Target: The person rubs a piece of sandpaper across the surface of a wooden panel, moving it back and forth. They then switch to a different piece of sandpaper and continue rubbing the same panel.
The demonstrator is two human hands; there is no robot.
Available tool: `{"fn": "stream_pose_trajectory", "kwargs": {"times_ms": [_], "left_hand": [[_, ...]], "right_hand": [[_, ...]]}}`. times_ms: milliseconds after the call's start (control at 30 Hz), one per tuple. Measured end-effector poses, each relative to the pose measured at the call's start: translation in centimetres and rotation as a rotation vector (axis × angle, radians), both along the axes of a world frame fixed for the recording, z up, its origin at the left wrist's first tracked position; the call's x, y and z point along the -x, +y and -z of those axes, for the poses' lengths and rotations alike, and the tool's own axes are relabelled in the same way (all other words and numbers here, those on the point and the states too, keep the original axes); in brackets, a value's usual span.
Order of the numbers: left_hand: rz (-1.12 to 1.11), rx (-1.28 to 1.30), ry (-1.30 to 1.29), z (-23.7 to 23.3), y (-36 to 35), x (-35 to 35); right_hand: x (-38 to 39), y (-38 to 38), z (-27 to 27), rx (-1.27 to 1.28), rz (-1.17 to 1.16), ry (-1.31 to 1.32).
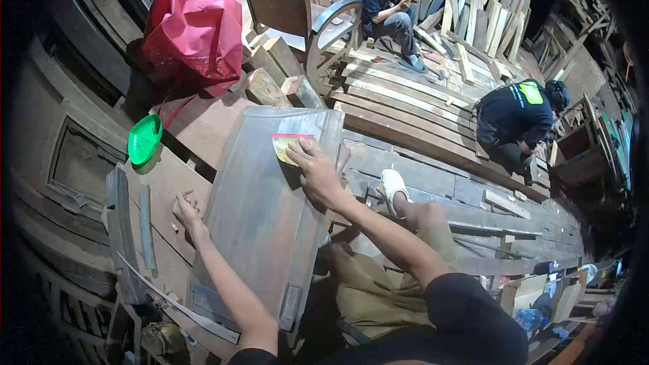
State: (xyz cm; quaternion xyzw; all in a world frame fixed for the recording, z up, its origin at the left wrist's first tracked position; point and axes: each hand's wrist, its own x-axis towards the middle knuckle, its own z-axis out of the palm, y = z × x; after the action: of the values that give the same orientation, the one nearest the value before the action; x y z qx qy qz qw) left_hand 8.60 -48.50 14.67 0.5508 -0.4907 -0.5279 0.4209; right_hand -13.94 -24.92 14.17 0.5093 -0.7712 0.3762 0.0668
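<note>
A wooden panel [253,196] with a greyish, worn surface lies in front of me, its far edge curved. Near that far end my right hand [314,165] presses a yellowish sheet [287,149] with a red edge, perhaps sandpaper or a scraper, flat on the panel. My left hand [188,211] is just left of the panel, above a brown board, with its fingers partly curled; nothing shows in them. A green plastic basket [145,139] sits beyond it at the left, and a narrow grey strip [147,226] lies to its left.
A red bag [193,34] and a wooden chair [287,10] stand beyond the panel. One person [392,10] sits at the back; another [515,113] bends over at the right. Stacked planks [405,115] and wooden blocks [267,88] lie around.
</note>
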Motion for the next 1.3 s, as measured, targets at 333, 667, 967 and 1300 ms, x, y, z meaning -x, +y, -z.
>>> {"fn": "stream_pose_trajectory", "kwargs": {"times_ms": [333, 667, 967, 1300], "left_hand": [[0.024, 0.012, -0.027, 1.5, -1.1, -0.6], [0.015, 0.015, 0.004, 1.9, -1.4, -0.7], [-0.059, 0.033, -0.055, 0.8, -0.4, 0.2], [-0.009, 0.039, -0.049, 1.6, -0.6, -0.5]], "right_hand": [[0.3, -0.5, 1.4, 0.05, 0.019, -0.005], [0.2, -0.2, 0.8, 0.016, 0.015, -0.014], [0.5, -0.4, 1.8, 0.056, 0.015, 0.016], [0.3, -0.3, 0.8, 0.047, -0.009, 0.007]]}}
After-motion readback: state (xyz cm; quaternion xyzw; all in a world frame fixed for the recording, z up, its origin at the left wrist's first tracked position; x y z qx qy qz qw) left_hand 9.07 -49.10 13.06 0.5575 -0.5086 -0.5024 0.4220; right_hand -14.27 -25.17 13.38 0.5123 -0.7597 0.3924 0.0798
